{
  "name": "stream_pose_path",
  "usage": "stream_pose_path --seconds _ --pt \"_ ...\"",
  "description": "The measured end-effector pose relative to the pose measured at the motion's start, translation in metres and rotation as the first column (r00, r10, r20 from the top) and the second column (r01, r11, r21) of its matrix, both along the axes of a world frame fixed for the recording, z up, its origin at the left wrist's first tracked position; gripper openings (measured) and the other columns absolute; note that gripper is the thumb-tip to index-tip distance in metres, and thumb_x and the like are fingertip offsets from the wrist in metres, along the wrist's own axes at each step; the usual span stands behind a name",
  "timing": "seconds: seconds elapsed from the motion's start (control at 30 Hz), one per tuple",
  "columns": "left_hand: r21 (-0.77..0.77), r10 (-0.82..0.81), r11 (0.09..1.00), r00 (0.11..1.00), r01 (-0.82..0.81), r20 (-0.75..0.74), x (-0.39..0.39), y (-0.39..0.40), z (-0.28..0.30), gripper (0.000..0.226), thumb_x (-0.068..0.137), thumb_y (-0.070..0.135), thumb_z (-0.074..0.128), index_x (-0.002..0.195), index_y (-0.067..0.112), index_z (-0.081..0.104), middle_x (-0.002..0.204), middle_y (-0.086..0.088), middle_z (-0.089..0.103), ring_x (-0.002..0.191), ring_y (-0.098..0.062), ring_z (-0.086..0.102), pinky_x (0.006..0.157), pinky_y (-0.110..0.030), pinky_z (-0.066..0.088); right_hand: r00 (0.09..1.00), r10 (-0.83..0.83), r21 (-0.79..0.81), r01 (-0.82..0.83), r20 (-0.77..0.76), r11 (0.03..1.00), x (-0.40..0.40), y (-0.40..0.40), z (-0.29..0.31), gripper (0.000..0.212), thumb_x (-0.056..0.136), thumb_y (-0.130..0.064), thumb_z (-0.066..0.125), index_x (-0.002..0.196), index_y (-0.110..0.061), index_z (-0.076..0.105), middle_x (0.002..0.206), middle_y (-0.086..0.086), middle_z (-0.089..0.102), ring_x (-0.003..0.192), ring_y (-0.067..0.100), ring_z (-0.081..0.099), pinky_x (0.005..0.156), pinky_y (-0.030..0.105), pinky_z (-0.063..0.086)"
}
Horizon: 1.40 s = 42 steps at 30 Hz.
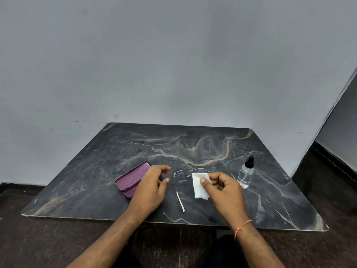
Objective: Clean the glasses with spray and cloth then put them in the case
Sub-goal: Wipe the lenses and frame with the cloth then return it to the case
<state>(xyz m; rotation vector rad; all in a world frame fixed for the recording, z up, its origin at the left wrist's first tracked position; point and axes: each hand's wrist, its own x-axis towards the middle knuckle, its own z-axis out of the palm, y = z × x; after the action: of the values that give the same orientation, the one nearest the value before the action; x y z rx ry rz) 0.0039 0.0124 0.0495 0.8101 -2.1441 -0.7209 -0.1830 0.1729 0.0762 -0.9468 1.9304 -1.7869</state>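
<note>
Thin-framed glasses lie on the dark marble table, arms unfolded, one arm running toward me. My right hand pinches a white cloth between thumb and fingers, just over the glasses' right lens. Left of the glasses hovers my left hand, fingers loosely curled and empty. Behind that hand an open purple case rests on the table, partly hidden by it. A clear spray bottle with a black nozzle stands upright to the right of my right hand.
A grey wall rises behind the table. Dark floor surrounds the table, and the near table edge runs just under my wrists. An orange thread is tied on my right wrist.
</note>
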Motion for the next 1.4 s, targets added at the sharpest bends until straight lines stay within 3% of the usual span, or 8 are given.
stream_pose_path --seconds 0.07,0.2,0.5,0.67,0.83,0.97,1.17,1.4 --pt "-0.124 -0.027 0.991 0.986 0.047 0.162 -0.005 -0.006 -0.006 0.046 0.104 0.011 0.069 0.143 0.032 0.058 0.141 0.020 0.056 0.098 -0.001 0.065 0.096 -0.023 0.056 0.995 -0.068 0.036 0.071 -0.069 0.997 0.000 -0.004 -0.005 0.009 0.090 -0.023 0.087 0.088 -0.029 0.080 0.075 -0.014 0.078 0.064 -0.002 0.067 0.062 0.014 0.052" --pt "-0.213 -0.012 0.974 0.954 0.079 0.300 -0.019 -0.015 -0.012 0.048 0.101 0.021 0.073 0.142 0.035 0.053 0.147 0.019 0.048 0.108 -0.012 0.071 0.089 -0.033 0.061 0.968 -0.156 0.038 0.167 -0.197 0.985 0.003 -0.014 -0.010 0.018 0.090 -0.024 0.084 0.084 -0.038 0.075 0.077 -0.032 0.073 0.069 -0.007 0.068 0.061 0.005 0.048" --pt "-0.213 0.056 0.977 0.976 -0.009 0.211 -0.033 -0.020 -0.021 0.009 0.104 0.029 0.070 0.111 0.031 0.064 0.116 0.017 0.062 0.094 -0.011 0.069 0.077 -0.033 0.057 0.888 -0.167 0.044 0.205 -0.429 0.978 -0.001 -0.038 -0.023 0.003 0.090 -0.029 0.078 0.091 -0.032 0.077 0.082 -0.020 0.073 0.078 0.000 0.068 0.068 0.020 0.053" --pt "-0.245 0.045 0.969 0.985 -0.003 0.165 -0.031 -0.012 -0.023 0.009 0.103 0.020 0.072 0.108 0.027 0.068 0.112 0.015 0.067 0.092 -0.010 0.069 0.073 -0.034 0.059 0.827 -0.139 0.043 0.193 -0.545 0.980 -0.008 -0.052 -0.034 0.004 0.089 -0.030 0.079 0.089 -0.031 0.075 0.076 -0.020 0.066 0.077 0.002 0.063 0.064 0.006 0.040" --pt "-0.273 0.045 0.962 0.991 -0.010 0.124 -0.028 -0.010 -0.027 0.013 0.100 0.018 0.077 0.107 0.028 0.071 0.110 0.017 0.069 0.089 -0.005 0.071 0.065 -0.033 0.059 0.770 -0.047 0.049 0.102 -0.637 0.994 -0.013 -0.063 -0.045 0.006 0.091 -0.027 0.078 0.087 -0.028 0.074 0.081 -0.016 0.069 0.076 0.005 0.060 0.068 0.012 0.043" --pt "-0.268 0.010 0.963 0.995 0.018 0.103 -0.027 -0.010 -0.028 0.016 0.099 0.019 0.078 0.104 0.031 0.069 0.110 0.019 0.067 0.091 -0.002 0.068 0.064 -0.033 0.059 0.765 0.037 0.046 -0.010 -0.643 0.999 -0.017 -0.066 -0.052 0.004 0.090 -0.020 0.078 0.089 -0.024 0.076 0.080 -0.018 0.064 0.072 0.001 0.055 0.067 0.020 0.047" --pt "-0.267 -0.052 0.962 0.997 0.064 0.054 -0.023 -0.012 -0.030 0.010 0.096 0.022 0.081 0.100 0.024 0.072 0.109 0.016 0.070 0.094 -0.002 0.071 0.065 -0.037 0.063 0.806 0.145 0.110 -0.099 -0.574 0.989 -0.017 -0.068 -0.056 0.013 0.094 -0.021 0.077 0.101 -0.029 0.083 0.088 -0.011 0.074 0.081 0.003 0.068 0.075 0.022 0.054" --pt "-0.285 -0.103 0.951 0.993 0.116 0.059 -0.023 -0.013 -0.035 0.008 0.095 0.023 0.086 0.099 0.024 0.079 0.113 0.017 0.070 0.095 0.002 0.071 0.072 -0.027 0.062 0.769 0.203 0.151 -0.139 -0.606 0.979 -0.016 -0.066 -0.057 0.018 0.096 -0.020 0.076 0.109 -0.027 0.085 0.091 -0.007 0.075 0.087 0.011 0.072 0.081 0.033 0.058"
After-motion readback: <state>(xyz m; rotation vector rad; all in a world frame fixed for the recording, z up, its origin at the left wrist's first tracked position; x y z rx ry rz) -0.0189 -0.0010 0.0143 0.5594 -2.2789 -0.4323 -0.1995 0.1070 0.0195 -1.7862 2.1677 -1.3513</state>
